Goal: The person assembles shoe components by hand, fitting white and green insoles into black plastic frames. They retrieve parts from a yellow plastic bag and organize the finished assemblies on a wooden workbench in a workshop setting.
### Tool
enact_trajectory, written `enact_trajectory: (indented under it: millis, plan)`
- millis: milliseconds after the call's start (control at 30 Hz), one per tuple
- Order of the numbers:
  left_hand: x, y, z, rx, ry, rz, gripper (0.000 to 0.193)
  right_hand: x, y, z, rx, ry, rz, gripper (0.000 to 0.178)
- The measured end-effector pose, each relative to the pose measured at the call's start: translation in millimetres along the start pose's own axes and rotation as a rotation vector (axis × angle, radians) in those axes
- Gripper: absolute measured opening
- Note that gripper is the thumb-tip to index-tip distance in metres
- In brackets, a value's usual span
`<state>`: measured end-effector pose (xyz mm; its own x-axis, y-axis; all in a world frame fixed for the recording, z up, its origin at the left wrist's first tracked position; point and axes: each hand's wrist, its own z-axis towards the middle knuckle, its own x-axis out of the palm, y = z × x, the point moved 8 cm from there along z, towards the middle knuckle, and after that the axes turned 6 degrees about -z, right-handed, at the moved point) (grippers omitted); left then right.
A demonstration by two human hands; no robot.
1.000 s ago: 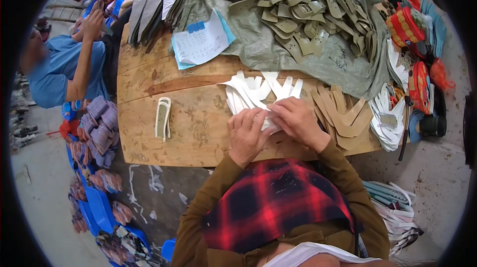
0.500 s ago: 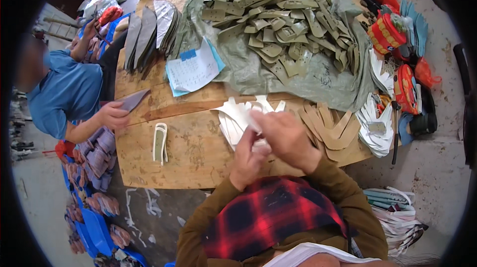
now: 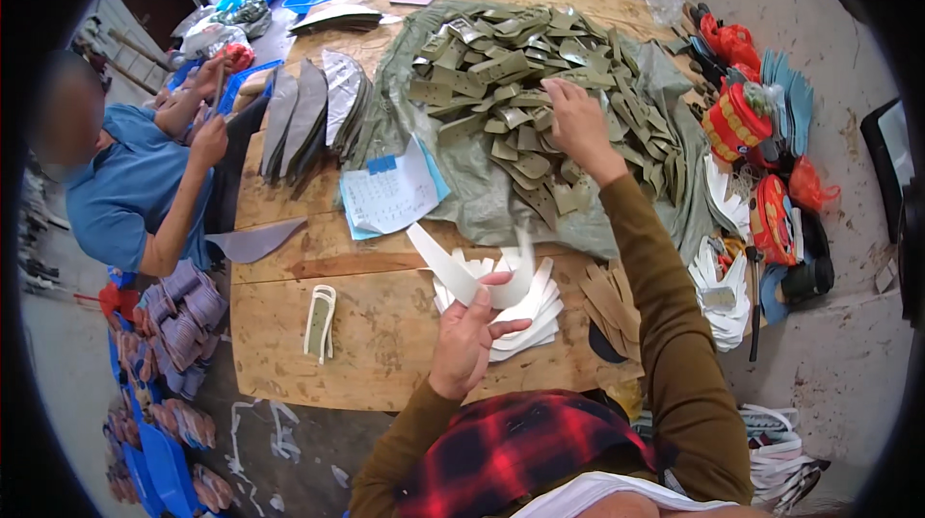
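My left hand (image 3: 464, 345) is closed on a white V-shaped piece (image 3: 445, 263) of thin sheet material, lifted above the table. Below it lies a fanned stack of similar white pieces (image 3: 540, 311). My right arm reaches forward, and my right hand (image 3: 583, 128) is at a big heap of olive-green flat pieces (image 3: 501, 70) with small holes. Its fingers are bent down at the heap, somewhat apart, and no piece shows in them. The heap rests on a green plastic sheet (image 3: 472, 210).
Tan cut pieces (image 3: 607, 301) lie right of the white stack. A white-edged olive piece (image 3: 319, 325) is at the left on the wooden table (image 3: 279, 369). Written papers (image 3: 390, 200) and grey stacks (image 3: 299, 123) lie farther back. A person in blue (image 3: 145, 185) is at the left.
My right hand has left my left hand and moved forward to the olive heap. My left hand keeps the white piece. The other person's near hand has let go of a grey piece and risen.
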<state>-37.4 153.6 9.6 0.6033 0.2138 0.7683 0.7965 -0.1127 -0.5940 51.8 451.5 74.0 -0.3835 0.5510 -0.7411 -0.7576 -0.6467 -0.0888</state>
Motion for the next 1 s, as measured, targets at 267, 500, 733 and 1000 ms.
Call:
enact_trajectory:
  millis: [267,500,733,1000]
  plan:
    - [-28.1,-5.8,-12.9,0.003,-0.066,-0.128,0.032,-19.0,-45.9,-5.8,0.296,0.021,0.495,0.016]
    - [-10.0,10.7,-8.9,-0.123,-0.022,-0.42,0.036,-87.2,-41.7,-126.0,0.245,0.363,0.257,0.014]
    - [-0.4,39.9,-10.7,-0.247,-0.038,-0.432,0.04,-37.1,-46.9,-190.3,0.801,0.378,0.968,0.02]
    - [-8.4,32.0,-18.4,-0.193,-0.091,-0.395,0.039,-48.4,-26.9,-176.7,0.649,0.256,0.791,0.025]
